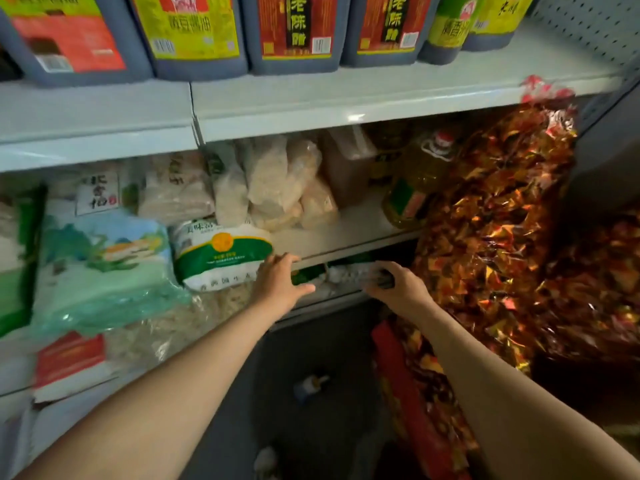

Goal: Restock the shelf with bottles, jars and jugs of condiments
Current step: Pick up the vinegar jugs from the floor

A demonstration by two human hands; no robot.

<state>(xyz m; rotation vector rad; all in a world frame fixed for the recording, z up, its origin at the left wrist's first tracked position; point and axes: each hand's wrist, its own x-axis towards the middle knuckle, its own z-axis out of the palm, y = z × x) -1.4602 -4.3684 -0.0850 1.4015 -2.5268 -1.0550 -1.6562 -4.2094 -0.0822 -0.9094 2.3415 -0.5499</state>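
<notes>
From the head camera, both bare arms reach forward to the front edge of the middle shelf (346,237). The left hand (277,282) is spread with straight fingers (282,259), its fingertips touching the lower right corner of a white-and-green rice bag (218,252) that lies at the shelf edge. The right hand (398,289) has its fingers curled over a blurred whitish-and-green packet (349,273) just under the shelf lip; what the packet is cannot be told.

On the top shelf (346,95) stands a row of dark condiment jugs (294,32) with yellow, red and green labels, side by side and upright. On the middle shelf, at the right, a yellow cooking-oil bottle (419,181) with a red cap leans beside clear bags of pale dried goods (277,178). To the left of the rice bag lies a larger pale green bag (100,265), and beneath it a clear bag of pale strands (166,327) and a red-and-white box (69,362).

At the right, large clear sacks of shiny red-and-gold wrapped sweets (495,220) rise from the floor up to the top shelf, near the right hand. The dark floor (311,410) below holds a few small blurred scraps.
</notes>
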